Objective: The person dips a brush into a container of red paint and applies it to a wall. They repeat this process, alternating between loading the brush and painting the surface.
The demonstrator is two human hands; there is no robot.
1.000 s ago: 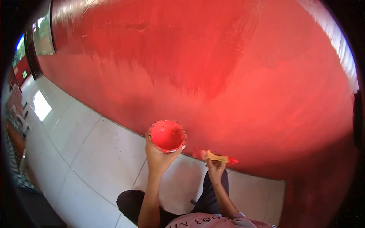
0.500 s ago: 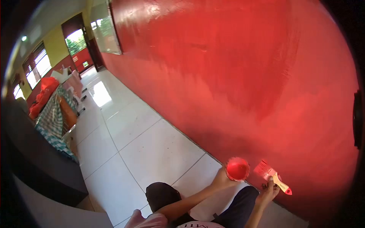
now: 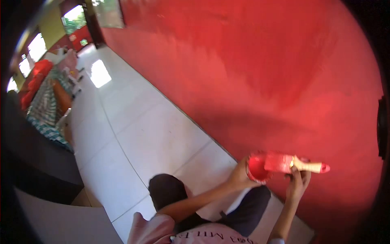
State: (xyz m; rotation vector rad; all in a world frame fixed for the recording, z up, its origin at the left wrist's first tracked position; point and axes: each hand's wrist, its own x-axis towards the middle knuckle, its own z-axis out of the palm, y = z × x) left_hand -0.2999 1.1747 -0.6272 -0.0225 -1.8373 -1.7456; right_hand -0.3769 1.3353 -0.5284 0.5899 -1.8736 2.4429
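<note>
My left hand (image 3: pixel 241 175) is wrapped round a small cup of red paint (image 3: pixel 256 167), held close by the lower part of the wall. My right hand (image 3: pixel 300 181) grips a flat paintbrush (image 3: pixel 310 166) by its pale wooden handle, which ends in a red tip. The red-coated bristles lie nearly level and overlap the cup's right rim in this view. Beside both hands rises the red wall (image 3: pixel 252 81), darker and glossier in its upper patch, lighter and duller lower down.
White floor tiles (image 3: pixel 142 130) run along the wall towards a doorway (image 3: pixel 77 24) at the far left. Tables with a green checked cloth (image 3: pixel 44 103) and a red bundle (image 3: pixel 36 79) line the left side. A framed board (image 3: pixel 109 12) hangs on the wall's far end.
The paintbrush has swung from slanting down to nearly level, and its bristles have come left to the cup's rim. The view has tipped downward.
</note>
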